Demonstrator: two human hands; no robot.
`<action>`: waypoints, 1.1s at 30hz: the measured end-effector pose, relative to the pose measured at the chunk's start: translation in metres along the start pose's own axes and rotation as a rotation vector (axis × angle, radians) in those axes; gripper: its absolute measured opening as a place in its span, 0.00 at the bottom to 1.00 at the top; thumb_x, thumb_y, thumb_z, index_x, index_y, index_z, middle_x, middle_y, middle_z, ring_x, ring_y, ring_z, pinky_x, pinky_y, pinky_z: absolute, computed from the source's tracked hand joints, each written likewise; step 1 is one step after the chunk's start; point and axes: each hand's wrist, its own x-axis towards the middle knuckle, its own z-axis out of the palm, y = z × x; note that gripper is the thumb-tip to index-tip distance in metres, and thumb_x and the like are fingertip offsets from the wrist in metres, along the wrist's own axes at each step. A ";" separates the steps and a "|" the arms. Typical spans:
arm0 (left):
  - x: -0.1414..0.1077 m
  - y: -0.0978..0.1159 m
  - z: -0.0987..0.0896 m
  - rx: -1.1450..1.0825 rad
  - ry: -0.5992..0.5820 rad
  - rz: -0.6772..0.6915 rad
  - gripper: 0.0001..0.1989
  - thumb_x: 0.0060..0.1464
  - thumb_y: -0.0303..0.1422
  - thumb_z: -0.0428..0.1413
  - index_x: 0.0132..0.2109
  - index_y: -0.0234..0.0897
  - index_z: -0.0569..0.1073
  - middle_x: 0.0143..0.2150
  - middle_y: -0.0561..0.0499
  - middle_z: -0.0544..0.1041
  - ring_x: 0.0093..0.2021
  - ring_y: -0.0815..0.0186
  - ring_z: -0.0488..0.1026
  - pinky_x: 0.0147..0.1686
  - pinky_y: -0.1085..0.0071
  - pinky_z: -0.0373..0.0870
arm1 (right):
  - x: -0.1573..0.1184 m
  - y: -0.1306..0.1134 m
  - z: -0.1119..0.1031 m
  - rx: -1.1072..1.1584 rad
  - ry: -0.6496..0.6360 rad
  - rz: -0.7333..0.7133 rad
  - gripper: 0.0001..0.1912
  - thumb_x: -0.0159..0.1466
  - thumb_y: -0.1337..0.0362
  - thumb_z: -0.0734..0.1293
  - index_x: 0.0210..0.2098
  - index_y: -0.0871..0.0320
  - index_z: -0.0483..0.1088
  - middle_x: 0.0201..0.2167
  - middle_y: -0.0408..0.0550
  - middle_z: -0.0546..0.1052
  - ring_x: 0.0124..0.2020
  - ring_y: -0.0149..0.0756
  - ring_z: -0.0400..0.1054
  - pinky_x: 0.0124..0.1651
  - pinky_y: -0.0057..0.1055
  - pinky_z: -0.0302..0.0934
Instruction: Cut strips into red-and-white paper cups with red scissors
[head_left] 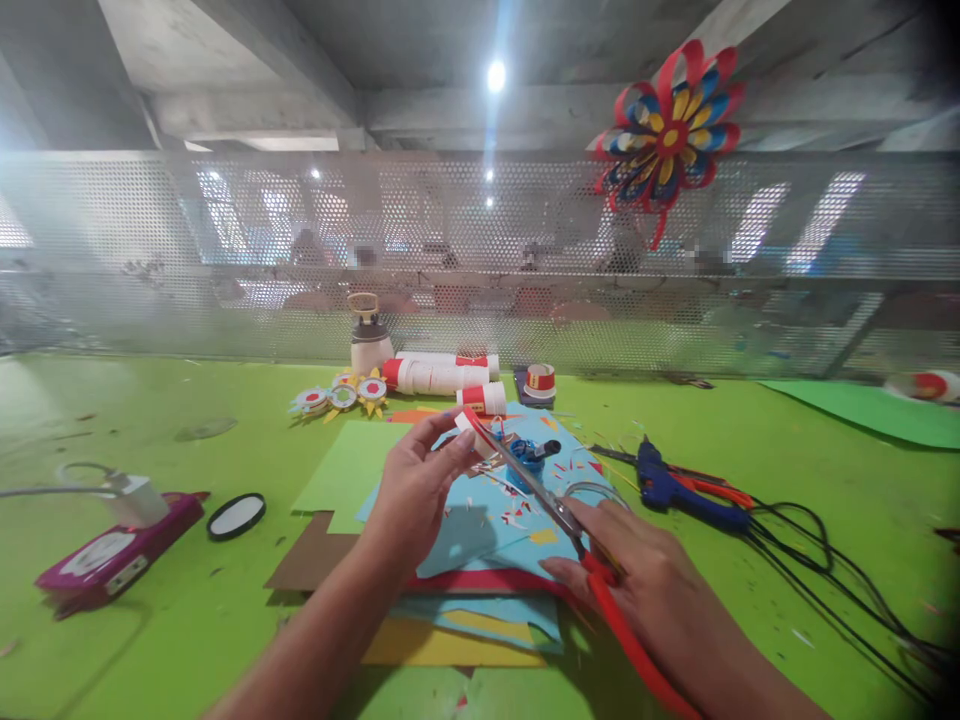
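Observation:
My left hand [420,480] pinches a small white paper cup piece with a red edge [474,436] between thumb and fingers. Red-handled scissors [555,510] are in my right hand [630,555], their blades reaching up and left to the cup piece. The blade tips meet its edge; whether they cut into it I cannot tell. Beneath both hands lies light blue paper [480,530] strewn with red and white scraps. Just past the blades is a small blue container [525,465] with a black item leaning in it.
A blue glue gun [675,490] with black cables lies right. At left are a purple power strip [124,550] and a round black-rimmed disc [237,516]. Stacked paper cups [442,377], paper flowers [343,394] and a spray bottle [370,345] stand before a perforated metal screen [300,230].

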 end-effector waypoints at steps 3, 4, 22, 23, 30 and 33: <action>0.001 -0.001 -0.001 -0.002 -0.021 -0.003 0.12 0.45 0.28 0.65 0.39 0.33 0.76 0.40 0.46 0.80 0.39 0.62 0.78 0.45 0.63 0.72 | -0.001 0.002 0.001 -0.004 -0.011 -0.009 0.23 0.64 0.49 0.63 0.50 0.58 0.72 0.40 0.57 0.78 0.38 0.47 0.74 0.40 0.43 0.71; 0.001 -0.001 -0.001 0.001 -0.031 -0.006 0.12 0.46 0.28 0.65 0.40 0.33 0.76 0.40 0.45 0.80 0.39 0.61 0.78 0.46 0.62 0.72 | -0.001 0.002 0.001 -0.001 -0.020 -0.008 0.23 0.64 0.49 0.63 0.50 0.58 0.72 0.39 0.56 0.78 0.38 0.47 0.74 0.40 0.43 0.71; -0.002 -0.002 0.001 0.000 -0.002 -0.017 0.12 0.47 0.28 0.64 0.40 0.32 0.75 0.39 0.46 0.80 0.37 0.63 0.77 0.42 0.64 0.73 | -0.001 0.000 0.003 -0.038 0.031 -0.056 0.22 0.65 0.53 0.61 0.49 0.63 0.72 0.39 0.60 0.78 0.35 0.49 0.75 0.37 0.46 0.72; -0.002 -0.003 0.000 -0.004 -0.007 -0.014 0.11 0.47 0.28 0.64 0.40 0.32 0.75 0.39 0.47 0.80 0.37 0.63 0.77 0.42 0.64 0.73 | -0.001 0.000 0.003 -0.042 0.033 -0.059 0.22 0.66 0.53 0.61 0.49 0.63 0.72 0.38 0.60 0.78 0.35 0.49 0.75 0.37 0.45 0.72; 0.002 -0.002 -0.005 -0.035 -0.058 -0.047 0.11 0.51 0.29 0.61 0.42 0.32 0.72 0.37 0.44 0.80 0.40 0.60 0.77 0.45 0.61 0.72 | -0.001 0.002 0.003 -0.071 0.037 -0.064 0.21 0.65 0.52 0.61 0.48 0.61 0.73 0.38 0.60 0.78 0.35 0.48 0.75 0.35 0.43 0.71; 0.004 0.000 -0.005 -0.027 -0.024 -0.051 0.14 0.49 0.29 0.63 0.43 0.32 0.71 0.37 0.45 0.80 0.40 0.61 0.78 0.45 0.62 0.72 | 0.000 0.004 0.003 -0.039 0.004 -0.030 0.21 0.65 0.52 0.62 0.49 0.60 0.72 0.39 0.58 0.78 0.36 0.48 0.74 0.37 0.44 0.70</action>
